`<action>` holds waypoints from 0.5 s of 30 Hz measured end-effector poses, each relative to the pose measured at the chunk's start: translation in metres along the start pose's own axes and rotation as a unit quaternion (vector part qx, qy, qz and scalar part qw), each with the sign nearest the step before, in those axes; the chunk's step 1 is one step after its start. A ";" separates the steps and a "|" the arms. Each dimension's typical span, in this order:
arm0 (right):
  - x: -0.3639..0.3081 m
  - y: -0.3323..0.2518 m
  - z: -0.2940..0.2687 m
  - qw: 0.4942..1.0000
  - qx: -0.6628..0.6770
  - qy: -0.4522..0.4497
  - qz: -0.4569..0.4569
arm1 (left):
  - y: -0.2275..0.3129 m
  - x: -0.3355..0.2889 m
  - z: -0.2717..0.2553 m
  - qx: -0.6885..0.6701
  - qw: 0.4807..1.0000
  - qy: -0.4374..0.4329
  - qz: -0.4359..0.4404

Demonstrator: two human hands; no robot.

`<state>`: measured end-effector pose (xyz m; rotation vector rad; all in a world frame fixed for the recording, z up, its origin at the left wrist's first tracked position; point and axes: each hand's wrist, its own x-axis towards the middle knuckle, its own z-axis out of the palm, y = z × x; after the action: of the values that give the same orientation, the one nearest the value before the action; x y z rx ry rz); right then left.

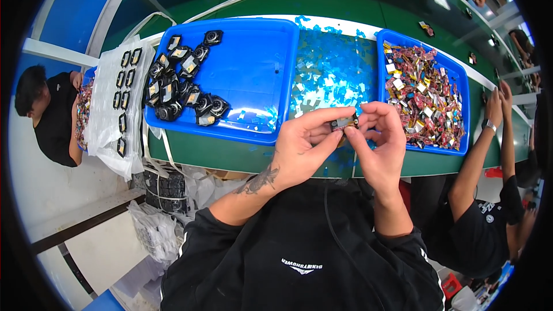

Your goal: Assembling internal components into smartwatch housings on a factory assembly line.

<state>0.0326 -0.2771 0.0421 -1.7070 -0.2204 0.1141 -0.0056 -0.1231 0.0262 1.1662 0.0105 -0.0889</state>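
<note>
In front of my chest, both hands are closed on one small black module with a silvery-grey face [343, 122]. My left hand [305, 145] pinches it from the left between thumb and fingers. My right hand [381, 141] grips its right end, the thumb pressed near its lower edge. Fingers cover part of the module, so its exact kind cannot be told. Left of my hands, a blue tray [242, 132] holds several black modules [187, 67] with round faces, heaped on its left side. At right, another blue tray [423, 148] is full of small red, silver and yellow parts [423, 92].
Blue film scraps [331, 75] lie scattered across the green table [247, 158] between the trays. Plastic-wrapped sheets with rows of black pieces [124, 80] are at the left. A person [49, 109] sits there; another person's arms [489, 132] reach in at right.
</note>
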 end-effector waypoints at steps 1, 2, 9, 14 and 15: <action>0.001 0.001 0.000 1.000 -0.002 -0.002 -0.002 | -0.001 0.000 0.000 -0.001 1.000 0.001 0.003; 0.002 0.005 0.000 1.000 0.019 -0.022 0.008 | -0.003 0.001 0.001 -0.013 1.000 0.010 0.002; 0.025 -0.007 0.001 0.992 -0.039 -0.116 0.007 | 0.003 0.006 -0.005 -0.051 0.997 0.046 0.020; 0.063 -0.017 0.011 0.979 -0.046 -0.198 0.022 | 0.011 0.013 -0.018 -0.041 0.994 0.054 0.084; 0.082 -0.013 0.012 0.974 -0.048 -0.220 -0.001 | 0.022 0.013 -0.027 0.024 0.997 0.056 0.045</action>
<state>0.1088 -0.2461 0.0572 -1.7613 -0.5640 0.4905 0.0102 -0.0906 0.0349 1.2166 0.0553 0.0563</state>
